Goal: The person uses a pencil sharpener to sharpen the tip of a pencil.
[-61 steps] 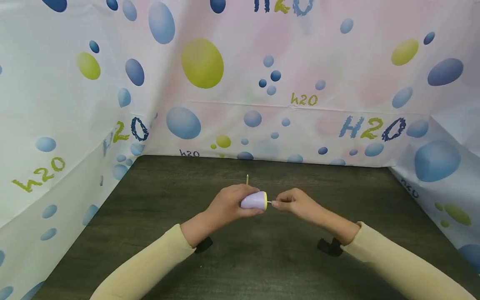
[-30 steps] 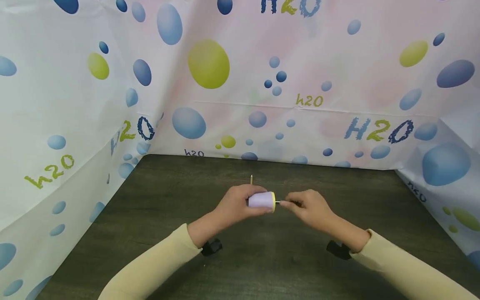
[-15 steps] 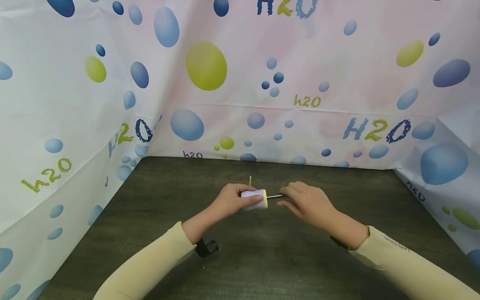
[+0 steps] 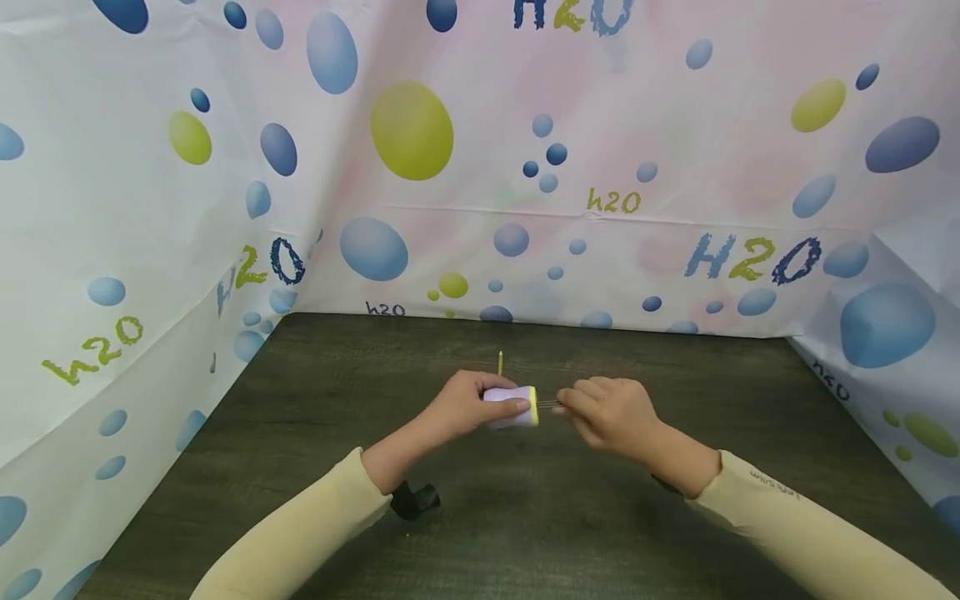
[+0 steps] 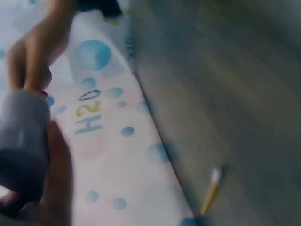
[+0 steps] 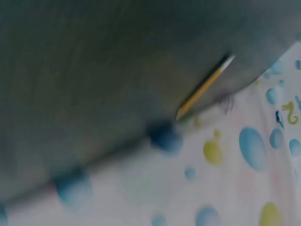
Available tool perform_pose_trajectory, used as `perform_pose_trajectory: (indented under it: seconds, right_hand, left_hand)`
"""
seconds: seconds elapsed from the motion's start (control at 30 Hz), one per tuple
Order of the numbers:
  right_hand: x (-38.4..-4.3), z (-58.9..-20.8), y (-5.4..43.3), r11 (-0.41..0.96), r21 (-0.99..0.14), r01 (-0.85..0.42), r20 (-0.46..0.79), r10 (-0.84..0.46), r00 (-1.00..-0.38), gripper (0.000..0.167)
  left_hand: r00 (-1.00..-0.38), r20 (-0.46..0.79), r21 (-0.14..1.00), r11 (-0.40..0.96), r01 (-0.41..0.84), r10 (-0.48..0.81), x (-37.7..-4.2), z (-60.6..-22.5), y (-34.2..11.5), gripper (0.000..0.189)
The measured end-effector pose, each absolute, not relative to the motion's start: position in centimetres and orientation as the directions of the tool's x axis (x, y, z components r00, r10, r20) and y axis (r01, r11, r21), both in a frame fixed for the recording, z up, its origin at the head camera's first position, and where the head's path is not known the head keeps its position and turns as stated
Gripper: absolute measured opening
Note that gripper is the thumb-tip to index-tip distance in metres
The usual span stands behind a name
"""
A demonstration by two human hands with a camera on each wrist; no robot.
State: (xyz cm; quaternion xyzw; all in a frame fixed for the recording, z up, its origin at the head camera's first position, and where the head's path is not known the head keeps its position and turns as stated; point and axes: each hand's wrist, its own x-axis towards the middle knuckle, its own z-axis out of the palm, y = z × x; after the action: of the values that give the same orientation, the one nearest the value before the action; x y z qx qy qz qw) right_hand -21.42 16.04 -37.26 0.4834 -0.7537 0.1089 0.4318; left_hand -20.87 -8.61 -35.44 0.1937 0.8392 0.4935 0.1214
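Observation:
My left hand (image 4: 453, 410) grips a lavender tapered body (image 4: 501, 394) with a yellow rim, thumb laid along its near side. From the rimmed end a thin metal rod (image 4: 547, 404), blurred by motion, sticks out to the right. The curled fingers of my right hand (image 4: 615, 417) pinch the rod's far end. In the left wrist view the body (image 5: 23, 117) looks grey and dim, and the right hand (image 5: 37, 54) meets its far end. The right wrist view does not show the right hand. A yellow pencil (image 4: 500, 362) lies just beyond the left hand.
The dark wooden table (image 4: 375, 533) runs back to a white sheet (image 4: 600, 125) printed with blue and green dots, which also covers both sides. The pencil (image 6: 204, 89) lies near the table's back edge. A black strap (image 4: 415, 500) hangs at the left wrist.
My right hand has shifted and rolled around the rod's end, its knuckles now turned more upward. The left thumb has moved onto the body's near side. The pencil has stayed put.

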Motion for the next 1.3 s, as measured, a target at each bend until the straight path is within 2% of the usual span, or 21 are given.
perform_pose_trajectory:
  seconds: [0.07, 0.1, 0.13, 0.17, 0.2, 0.23, 0.27, 0.3, 0.33, 0.37, 0.47, 0.5, 0.57, 0.67, 0.77, 0.83, 0.9, 1.0, 1.2, 1.27, 1.3]
  right_hand:
    - [-21.0, -36.9, 16.1, 0.495, -0.081, -0.865, 0.648, -0.634, -0.423, 0.047]
    - [-20.9, -36.5, 16.1, 0.476, -0.302, -0.826, 0.528, -0.637, -0.561, 0.047]
    - [-20.8, -36.1, 16.2, 0.458, -0.523, -0.719, 0.368, -0.64, -0.675, 0.046]
    - [-20.9, -35.6, 16.3, 0.445, -0.705, -0.552, 0.187, -0.635, -0.75, 0.043]
    - [-21.0, -35.2, 16.5, 0.443, -0.817, -0.369, 0.014, -0.624, -0.782, 0.04]
    - [-21.1, -34.9, 16.6, 0.443, -0.871, -0.211, -0.126, -0.617, -0.777, 0.036]
    - [-21.3, -34.8, 16.7, 0.447, -0.889, -0.095, -0.228, -0.614, -0.755, 0.035]
    - [-21.4, -34.7, 16.8, 0.454, -0.89, -0.032, -0.287, -0.613, -0.736, 0.037]
    - [-21.5, -34.8, 16.8, 0.464, -0.885, -0.034, -0.294, -0.616, -0.731, 0.037]
    - [-21.4, -34.9, 16.8, 0.47, -0.878, -0.095, -0.253, -0.622, -0.741, 0.036]
    - [-20.9, -35.4, 16.6, 0.514, -0.757, -0.404, 0.009, -0.61, -0.793, 0.035]
    - [-20.7, -35.5, 16.5, 0.532, -0.657, -0.533, 0.137, -0.611, -0.779, 0.036]
    - [-20.5, -35.9, 16.4, 0.554, -0.38, -0.741, 0.388, -0.632, -0.671, 0.038]
    - [-20.8, -36.4, 16.4, 0.531, 0.046, -0.846, 0.644, -0.663, -0.381, 0.041]
    - [-21.4, -36.7, 16.4, 0.48, 0.298, -0.825, 0.722, -0.679, -0.135, 0.039]
    - [-21.7, -36.8, 16.4, 0.454, 0.39, -0.801, 0.731, -0.681, -0.029, 0.034]
    - [-21.8, -37.0, 16.4, 0.44, 0.448, -0.778, 0.735, -0.677, 0.04, 0.032]
    - [-21.7, -37.2, 16.2, 0.442, 0.458, -0.771, 0.749, -0.659, 0.067, 0.032]
    - [-21.4, -37.5, 15.4, 0.46, 0.356, -0.813, 0.797, -0.603, 0.008, 0.036]
    - [-21.1, -37.6, 15.3, 0.468, 0.307, -0.829, 0.793, -0.607, -0.05, 0.04]
    - [-20.9, -37.5, 15.3, 0.47, 0.254, -0.845, 0.78, -0.616, -0.108, 0.042]
  left_hand:
    - [-0.867, 0.19, 0.759, 0.491, 0.427, 0.46, -20.5, -35.6, -8.5, 0.039]
    - [-0.816, 0.304, 0.659, 0.51, 0.553, 0.493, -20.5, -35.8, -8.5, 0.04]
    - [-0.742, 0.41, 0.541, 0.513, 0.666, 0.531, -20.5, -36.1, -8.5, 0.042]
    - [-0.644, 0.51, 0.4, 0.505, 0.765, 0.57, -20.5, -36.3, -8.6, 0.044]
    - [-0.536, 0.593, 0.252, 0.493, 0.833, 0.601, -20.6, -36.6, -8.7, 0.046]
    - [-0.439, 0.645, 0.122, 0.483, 0.867, 0.626, -20.6, -36.9, -8.8, 0.049]
    - [-0.37, 0.672, 0.038, 0.469, 0.882, 0.642, -20.7, -37.1, -8.9, 0.05]
    - [-0.348, 0.672, 0.01, 0.462, 0.887, 0.653, -20.7, -37.2, -9.0, 0.052]
    - [-0.367, 0.659, 0.031, 0.464, 0.885, 0.656, -20.6, -37.2, -9.0, 0.052]
    - [-0.419, 0.633, 0.092, 0.475, 0.875, 0.65, -20.6, -37.1, -9.0, 0.051]
    - [-0.665, 0.469, 0.407, 0.526, 0.747, 0.581, -20.7, -36.5, -9.0, 0.046]
    - [-0.741, 0.396, 0.513, 0.538, 0.668, 0.543, -20.8, -36.3, -9.0, 0.044]
    - [-0.847, 0.262, 0.683, 0.531, 0.502, 0.464, -21.1, -35.9, -9.0, 0.041]
    - [-0.915, 0.098, 0.813, 0.499, 0.3, 0.391, -21.6, -35.5, -9.1, 0.04]
    - [-0.923, -0.028, 0.87, 0.465, 0.167, 0.384, -21.8, -35.2, -9.2, 0.042]
    - [-0.909, -0.089, 0.887, 0.448, 0.114, 0.408, -21.8, -35.1, -9.2, 0.044]
    - [-0.893, -0.129, 0.898, 0.433, 0.08, 0.431, -21.6, -35.1, -9.1, 0.044]
    - [-0.893, -0.104, 0.887, 0.447, 0.116, 0.437, -21.3, -35.2, -9.1, 0.043]
    - [-0.922, 0.053, 0.839, 0.484, 0.25, 0.384, -20.3, -35.7, -8.9, 0.039]
    - [-0.916, 0.118, 0.82, 0.482, 0.307, 0.383, -19.9, -36.0, -8.9, 0.039]
    - [-0.905, 0.167, 0.799, 0.484, 0.357, 0.392, -19.8, -36.1, -8.9, 0.039]
